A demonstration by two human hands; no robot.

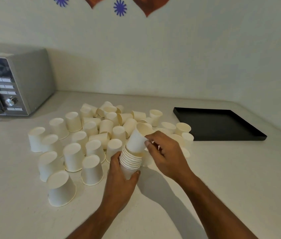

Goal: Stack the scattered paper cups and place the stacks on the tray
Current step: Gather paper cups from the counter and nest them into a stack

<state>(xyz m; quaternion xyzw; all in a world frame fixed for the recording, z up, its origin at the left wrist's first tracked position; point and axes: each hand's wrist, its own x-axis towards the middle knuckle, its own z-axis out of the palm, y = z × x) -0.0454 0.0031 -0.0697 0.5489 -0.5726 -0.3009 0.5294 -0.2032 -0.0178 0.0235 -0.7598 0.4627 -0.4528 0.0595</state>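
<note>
My left hand (121, 180) grips the bottom of a stack of white paper cups (130, 160), held tilted above the counter. My right hand (166, 153) pinches a single paper cup (138, 138) whose base sits in the top of that stack. Several loose white cups (77, 144) are scattered over the counter to the left and behind, most upside down, some on their sides. A black square tray (222, 125) lies at the right with nothing on it.
A grey microwave (13, 83) stands at the back left against the wall. The white counter (222, 178) meets the wall behind the cups and tray. Bare counter lies in front of the tray and near me.
</note>
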